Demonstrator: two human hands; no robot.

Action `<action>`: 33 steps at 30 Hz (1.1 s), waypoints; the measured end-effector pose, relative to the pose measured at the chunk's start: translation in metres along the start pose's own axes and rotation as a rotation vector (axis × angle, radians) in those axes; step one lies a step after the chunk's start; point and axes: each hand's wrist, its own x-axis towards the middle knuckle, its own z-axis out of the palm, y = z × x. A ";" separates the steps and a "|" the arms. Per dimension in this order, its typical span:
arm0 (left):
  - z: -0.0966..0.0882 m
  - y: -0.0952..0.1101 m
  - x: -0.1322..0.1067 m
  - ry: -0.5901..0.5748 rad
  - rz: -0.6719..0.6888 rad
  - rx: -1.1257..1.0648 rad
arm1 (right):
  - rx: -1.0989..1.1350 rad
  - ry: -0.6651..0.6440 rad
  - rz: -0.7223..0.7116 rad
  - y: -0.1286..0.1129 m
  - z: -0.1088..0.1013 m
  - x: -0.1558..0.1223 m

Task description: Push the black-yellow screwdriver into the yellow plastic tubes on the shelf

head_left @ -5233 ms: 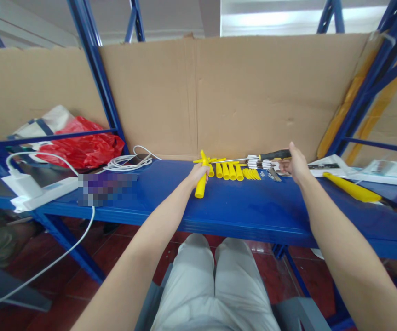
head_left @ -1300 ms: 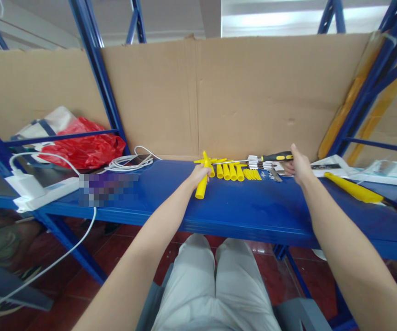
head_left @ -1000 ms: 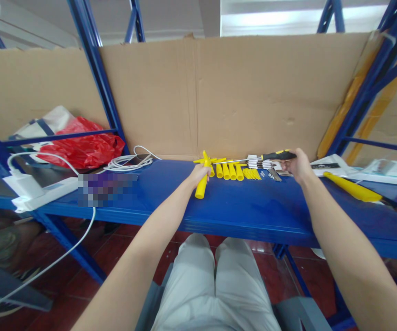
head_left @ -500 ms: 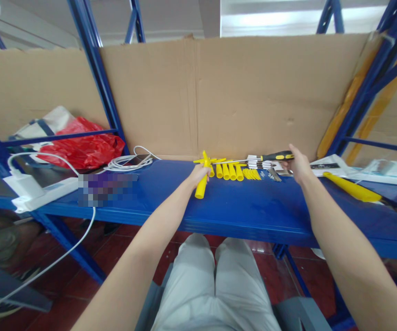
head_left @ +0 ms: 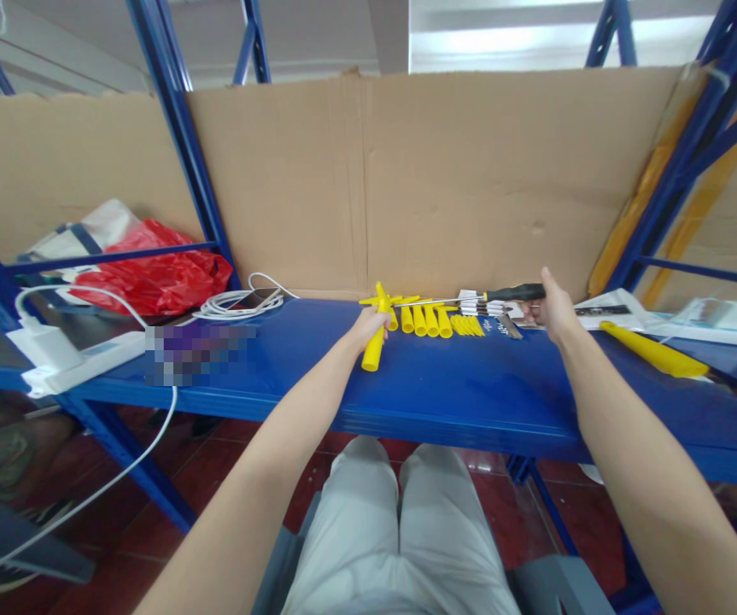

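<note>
My left hand (head_left: 368, 326) is closed around a yellow plastic piece (head_left: 372, 352) with a tube-like handle and a cross-shaped top. In my right hand (head_left: 553, 306) is a screwdriver (head_left: 514, 293) with a dark handle, its long metal shaft lying level and pointing left. The screwdriver's tip reaches the head of the yellow piece; whether it sits in a screw is too small to tell. Just right of my left hand, several yellow tubes (head_left: 432, 322) lie in a row. Beside them are small yellow flat parts (head_left: 467, 325) and white-and-dark parts (head_left: 470, 303) under the shaft.
All this lies on a blue shelf (head_left: 458, 393) backed by cardboard (head_left: 470, 179). Leftward are a coiled white cable (head_left: 240, 301), a power strip (head_left: 90, 359) and a red plastic bag (head_left: 156, 269). A long yellow part (head_left: 656, 348) lies at the right, near a blue upright (head_left: 669, 154).
The screwdriver's handle has rotated, so its yellow markings now hardly show. My right hand has shifted very slightly. My left hand and the yellow piece stay in place.
</note>
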 end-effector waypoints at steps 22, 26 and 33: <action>-0.001 0.001 -0.002 -0.017 -0.017 0.023 | 0.138 -0.054 0.203 -0.009 0.004 -0.005; 0.002 0.004 -0.006 -0.020 -0.019 0.033 | 0.174 -0.008 0.184 -0.008 0.000 0.000; 0.002 0.001 -0.004 -0.005 -0.017 0.040 | 0.159 -0.005 0.123 -0.003 -0.004 0.007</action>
